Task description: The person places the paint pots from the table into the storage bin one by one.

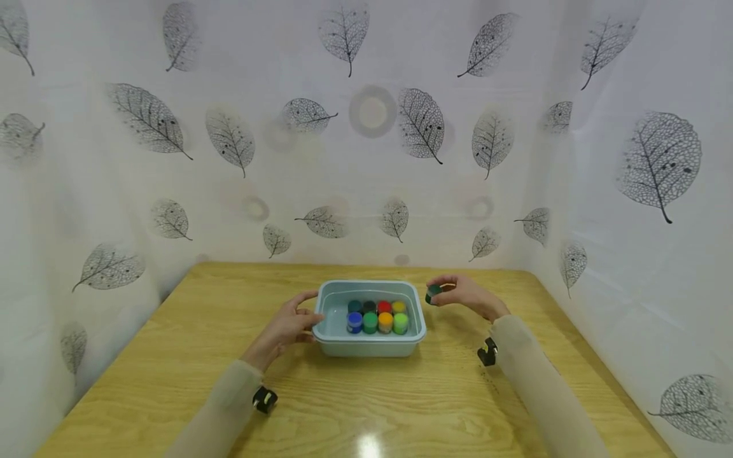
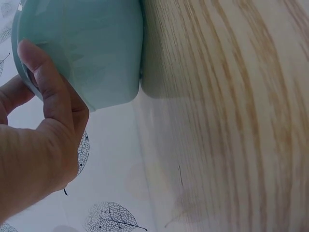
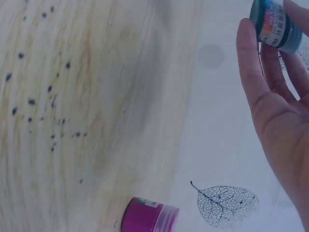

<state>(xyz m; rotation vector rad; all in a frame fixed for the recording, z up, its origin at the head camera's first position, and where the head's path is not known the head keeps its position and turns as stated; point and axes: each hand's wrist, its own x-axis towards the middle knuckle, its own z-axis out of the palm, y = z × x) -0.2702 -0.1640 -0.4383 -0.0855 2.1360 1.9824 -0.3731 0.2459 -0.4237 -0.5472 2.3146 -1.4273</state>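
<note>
A light blue plastic basin (image 1: 366, 349) stands on the table with several small paint jars grouped in its right part. At its left rim my left hand (image 1: 292, 322) grips the edge, and in the left wrist view the thumb and fingers pinch the rim of the basin (image 2: 104, 58). Just beyond the right rim, my right hand (image 1: 466, 297) holds a dark green paint jar (image 1: 433, 292) above the table. The right wrist view shows this paint jar (image 3: 273, 28), with a printed label and ribbed clear cap, pinched between thumb and fingers.
Inside the basin are a blue jar (image 1: 354, 323), an orange jar (image 1: 385, 323) and a red jar (image 1: 384, 306), among others. A magenta jar (image 3: 145, 216) appears low in the right wrist view. Dark specks (image 3: 53, 96) dot the wooden table (image 1: 343, 407). A leaf-print curtain (image 1: 366, 178) surrounds it.
</note>
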